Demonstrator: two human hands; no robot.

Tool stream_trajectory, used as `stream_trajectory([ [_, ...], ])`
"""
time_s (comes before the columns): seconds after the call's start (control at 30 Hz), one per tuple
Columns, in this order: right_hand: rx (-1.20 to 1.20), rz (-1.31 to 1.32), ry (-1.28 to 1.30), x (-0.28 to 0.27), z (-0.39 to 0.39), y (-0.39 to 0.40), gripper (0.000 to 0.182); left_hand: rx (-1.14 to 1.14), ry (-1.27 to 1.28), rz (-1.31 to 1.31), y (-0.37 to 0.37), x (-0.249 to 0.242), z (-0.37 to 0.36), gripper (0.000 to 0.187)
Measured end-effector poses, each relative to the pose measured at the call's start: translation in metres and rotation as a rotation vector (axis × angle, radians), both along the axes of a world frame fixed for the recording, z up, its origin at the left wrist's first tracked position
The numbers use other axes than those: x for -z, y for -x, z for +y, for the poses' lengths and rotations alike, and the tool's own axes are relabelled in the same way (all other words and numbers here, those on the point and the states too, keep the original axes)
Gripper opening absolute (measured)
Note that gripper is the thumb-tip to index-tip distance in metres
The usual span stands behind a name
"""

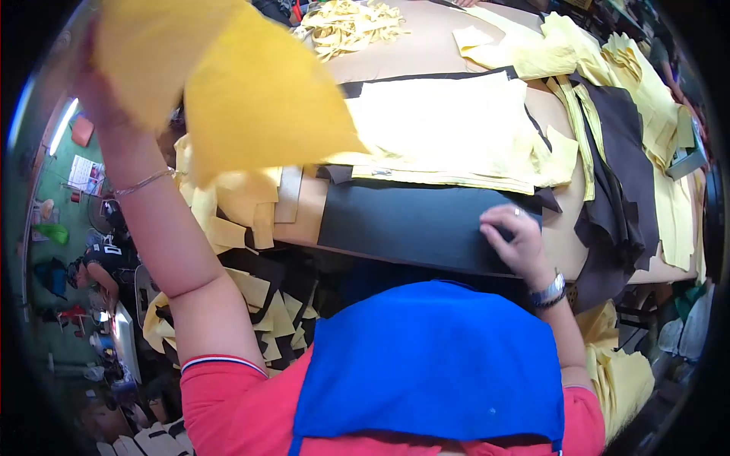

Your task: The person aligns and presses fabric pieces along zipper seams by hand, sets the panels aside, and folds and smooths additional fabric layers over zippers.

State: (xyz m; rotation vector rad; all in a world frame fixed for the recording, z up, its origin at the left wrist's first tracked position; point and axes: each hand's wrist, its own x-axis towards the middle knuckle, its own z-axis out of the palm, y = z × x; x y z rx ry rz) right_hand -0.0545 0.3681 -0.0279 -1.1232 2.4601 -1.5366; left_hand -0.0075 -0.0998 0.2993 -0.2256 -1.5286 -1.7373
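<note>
My left hand (101, 87) is raised at the upper left, blurred and partly covered by a yellow cloth piece (262, 99) that it grips. The cloth hangs in the air close to the camera. Over the dark panel (411, 224) at the table's near edge is my right hand (519, 239), thumb and forefinger curled together; whatever may be between the tips is too small to make out. Just beyond it lies a stack of pale yellow cut pieces (449, 121), with a zipper-like strip (441, 179) along its near edge.
A heap of yellow strips (353, 26) sits at the table's far side. Yellow and dark cloth (620, 167) drapes over the right end. Scraps (277, 304) are piled below the near edge. A person (106, 270) bends over a bright work surface at far left.
</note>
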Motion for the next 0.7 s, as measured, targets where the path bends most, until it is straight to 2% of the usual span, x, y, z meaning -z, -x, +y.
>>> stream_trajectory([
  [0.1, 0.048, 0.068, 0.0, -0.045, -0.021, 0.039, 0.016, 0.145, 0.056, 0.034, -0.026, -0.004, 0.006, 0.043],
  [0.13, 0.079, -0.103, 0.075, -0.054, -0.034, 0.057, 0.025, 0.135, 0.071, 0.024, -0.037, -0.002, 0.006, 0.042],
  [0.17, 0.026, -0.099, 0.205, -0.067, -0.05, 0.073, 0.037, 0.105, 0.084, 0.007, -0.049, 0.002, 0.003, 0.041],
  [0.2, -0.105, -0.324, 0.412, -0.08, -0.069, 0.086, 0.049, 0.041, 0.108, -0.024, -0.066, 0.006, -0.005, 0.04],
  [0.23, -0.265, -0.365, 0.48, -0.09, -0.088, 0.097, 0.056, -0.02, 0.129, -0.062, -0.081, 0.01, -0.011, 0.039],
  [0.27, -0.344, -0.306, 0.483, -0.089, -0.117, 0.105, 0.065, -0.088, 0.148, -0.105, -0.096, 0.015, -0.019, 0.038],
  [0.33, -0.608, -0.398, 0.372, -0.102, -0.17, 0.093, 0.075, -0.261, 0.2, -0.197, -0.129, 0.022, -0.041, 0.036],
  [0.4, -0.603, -0.629, 0.266, -0.087, -0.213, 0.045, 0.08, -0.433, 0.237, -0.309, -0.156, 0.027, -0.071, 0.034],
  [0.43, -0.6, -0.716, 0.21, -0.078, -0.228, 0.026, 0.077, -0.514, 0.242, -0.361, -0.164, 0.03, -0.088, 0.033],
  [0.5, -0.612, -0.72, 0.141, -0.07, -0.224, 0.012, 0.07, -0.653, 0.252, -0.466, -0.171, 0.036, -0.125, 0.031],
  [0.57, -0.571, -0.648, 0.091, -0.067, -0.183, 0.023, 0.064, -0.694, 0.234, -0.526, -0.175, 0.052, -0.144, 0.03],
  [0.63, -0.503, -0.534, 0.031, -0.075, -0.12, 0.047, 0.058, -0.552, 0.231, -0.534, -0.185, 0.076, -0.127, 0.029],
  [0.7, -0.407, -0.407, -0.056, -0.094, -0.055, 0.062, 0.052, -0.28, 0.25, -0.584, -0.192, 0.104, -0.095, 0.028],
])
